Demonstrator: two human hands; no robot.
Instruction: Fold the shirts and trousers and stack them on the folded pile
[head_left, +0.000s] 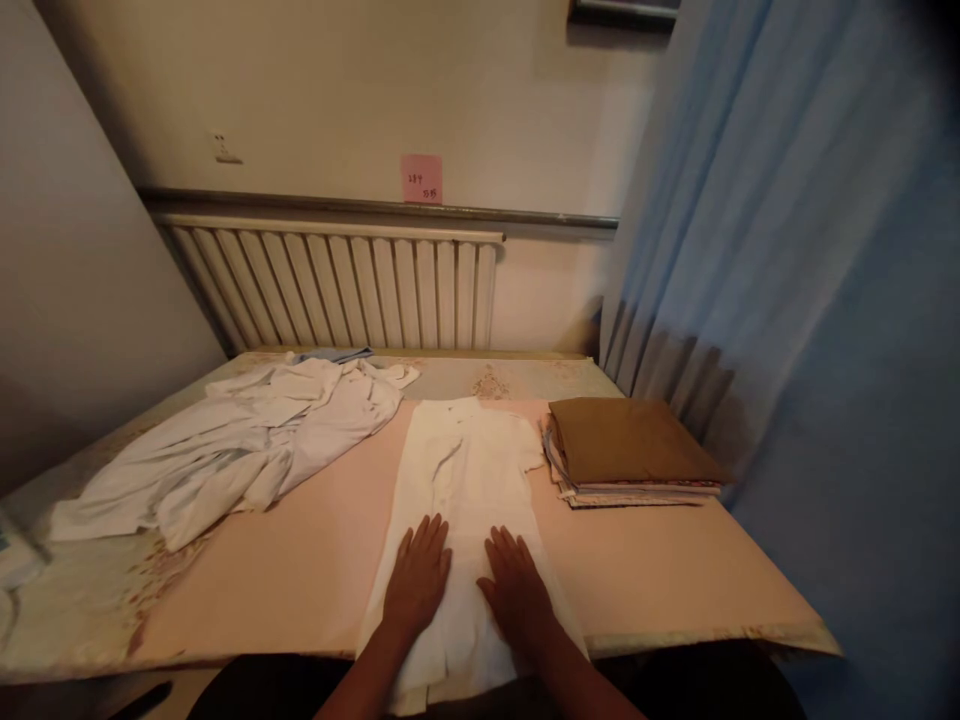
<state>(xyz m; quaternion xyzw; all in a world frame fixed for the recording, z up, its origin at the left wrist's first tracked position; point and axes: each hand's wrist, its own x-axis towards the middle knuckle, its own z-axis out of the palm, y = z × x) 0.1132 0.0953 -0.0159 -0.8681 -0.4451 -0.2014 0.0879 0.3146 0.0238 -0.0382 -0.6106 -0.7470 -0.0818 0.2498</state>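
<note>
A white garment (480, 470), which looks like a shirt or coat, lies lengthwise in front of me, its lower end hanging over the table's near edge. My left hand (418, 575) rests flat on its left part, palm down with fingers stretched out. On the right part my right hand (517, 585) lies flat too, thumb spread toward the middle. Neither hand grips anything. A fold runs across the cloth beyond the left fingertips, and a short sleeve sticks out at the upper right.
A crumpled pile of white clothes (277, 430) lies at the left. To the right stands a stack of folded cloth with a brown piece (630, 440) on top. A pink sheet (300, 580) covers part of the table. Behind are a radiator (360, 285) and a blue curtain (735, 250).
</note>
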